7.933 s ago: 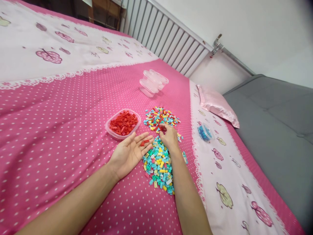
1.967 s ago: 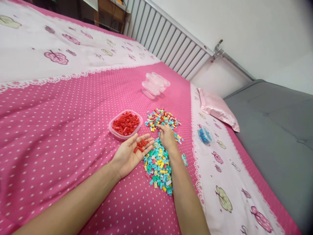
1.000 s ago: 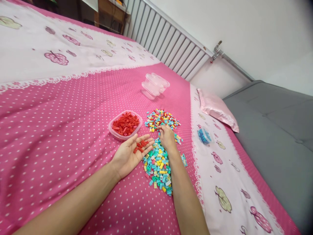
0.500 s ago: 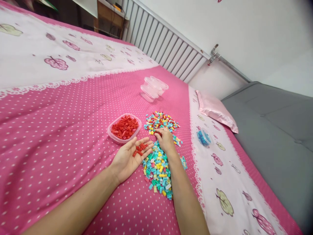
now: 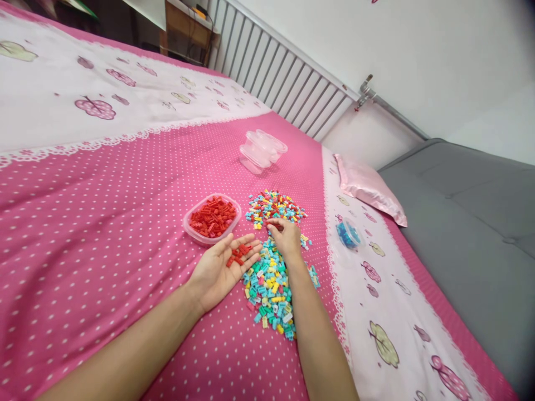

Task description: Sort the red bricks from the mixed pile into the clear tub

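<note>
My left hand (image 5: 219, 270) is turned palm up with its fingers stretched out, and several red toy building bricks (image 5: 239, 255) rest on the fingers. Thumb and fingertips of my right hand (image 5: 286, 236) are closed in a pinch on red brick pieces (image 5: 273, 224), partly hidden by the fingers. That hand is over the gap between a far pile of mixed small bricks (image 5: 276, 206) and a nearer pile of mostly teal, green and yellow bricks (image 5: 271, 287). Just beyond my left hand stands a clear plastic tub (image 5: 192, 233) filled with red bricks (image 5: 215, 216).
Empty clear containers (image 5: 263, 150) lie farther back on the pink dotted bedspread (image 5: 137, 223). A small tub with blue pieces (image 5: 348, 234) stands to the right, near a pink pillow (image 5: 370, 189). A metal rail (image 5: 288, 67) and grey headboard (image 5: 472, 234) border the bed.
My right hand has shifted slightly, and its thumb and fingertips now show pinched on red pieces. My left hand stays in place with the red bricks on it.
</note>
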Demonstrator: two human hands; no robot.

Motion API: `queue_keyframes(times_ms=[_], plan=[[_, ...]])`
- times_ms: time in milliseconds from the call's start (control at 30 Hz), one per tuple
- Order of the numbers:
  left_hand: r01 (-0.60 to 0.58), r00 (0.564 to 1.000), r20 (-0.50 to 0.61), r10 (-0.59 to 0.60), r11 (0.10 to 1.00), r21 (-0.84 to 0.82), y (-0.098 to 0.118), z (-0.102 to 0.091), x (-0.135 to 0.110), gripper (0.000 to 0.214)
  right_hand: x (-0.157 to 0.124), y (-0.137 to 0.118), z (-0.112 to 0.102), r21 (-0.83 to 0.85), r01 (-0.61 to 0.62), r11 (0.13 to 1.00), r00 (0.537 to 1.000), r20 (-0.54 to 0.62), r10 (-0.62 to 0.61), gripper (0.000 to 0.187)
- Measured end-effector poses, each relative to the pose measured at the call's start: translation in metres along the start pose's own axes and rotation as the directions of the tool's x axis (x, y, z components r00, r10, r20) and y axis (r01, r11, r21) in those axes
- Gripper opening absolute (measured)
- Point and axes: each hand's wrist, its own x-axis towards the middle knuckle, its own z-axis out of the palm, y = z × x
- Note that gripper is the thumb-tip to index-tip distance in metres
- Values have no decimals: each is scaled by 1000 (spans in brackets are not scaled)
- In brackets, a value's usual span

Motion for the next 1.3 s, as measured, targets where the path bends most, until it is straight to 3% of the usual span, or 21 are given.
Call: queue_keyframes(times_ms=[233, 333, 433, 533, 633, 700, 867, 967, 1167, 1300], plan=[[9, 1000, 15, -9, 1000, 1, -1, -2, 1, 45, 4, 7, -3, 260, -139, 956, 982, -84, 166, 27], [9, 1000, 24, -9, 1000, -7, -1, -3, 2, 44, 1, -6, -16, 371, -133, 919, 983, -65, 169, 30], [16, 1000, 27, -15, 1000, -20, -1, -3, 2, 41, -10, -38, -37, 414, -95, 905, 992, 112, 53, 26], [8, 999, 32, -7, 999, -39, -1, -4, 2, 35, -28, -73, -52, 380, -16, 925, 946, 306, -109, 18], [-27, 999, 33, 29, 998, -57, -2, -4, 2, 29, -41, -95, -55, 304, 100, 947, 883, 411, -225, 17], [-31, 999, 28, 33, 998, -62, -2, -3, 2, 28, -44, -99, -53, 248, 157, 956, 874, 416, -252, 19], [24, 1000, 19, -23, 997, -67, -2, -3, 4, 30, -33, -81, -42, 91, 187, 978, 968, 154, -200, 26], [17, 1000, -1, -17, 998, -68, -3, -4, 6, 30, -22, -60, -26, -42, 232, 972, 972, 51, -230, 35], [-25, 999, -47, 23, 998, -57, -5, -3, 7, 25, -13, -28, 7, -96, 385, 918, 897, 272, -348, 40], [-56, 996, -73, 53, 998, -40, -5, -2, 6, 23, -15, -29, 4, -230, 315, 921, 936, 238, -260, 30]])
